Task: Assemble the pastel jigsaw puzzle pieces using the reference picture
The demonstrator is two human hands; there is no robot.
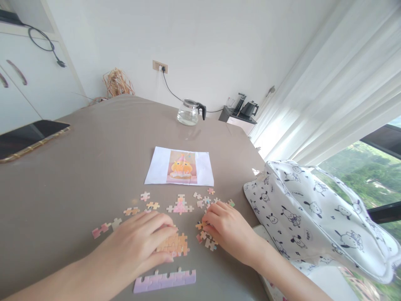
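Observation:
My left hand (144, 236) lies over an assembled orange block of jigsaw pieces (177, 246), thumb and fingers apart, partly covering it. My right hand (227, 228) reaches into a cluster of loose jigsaw pieces (211, 242) on the right, its fingers curled together; the fingertips are partly hidden. Below the block is a joined purple-pink strip of pieces (166, 280). Above it sits a small joined pink section (180, 205). A white sheet with a printed cartoon picture (183, 167) lies beyond the pieces.
More loose pieces (105, 228) lie to the left on the brown table (103, 167). A phone (31, 138) is at the far left. At the back stands a glass pot (189, 113) with clear liquid. A white patterned bag (313, 213) occupies the right edge.

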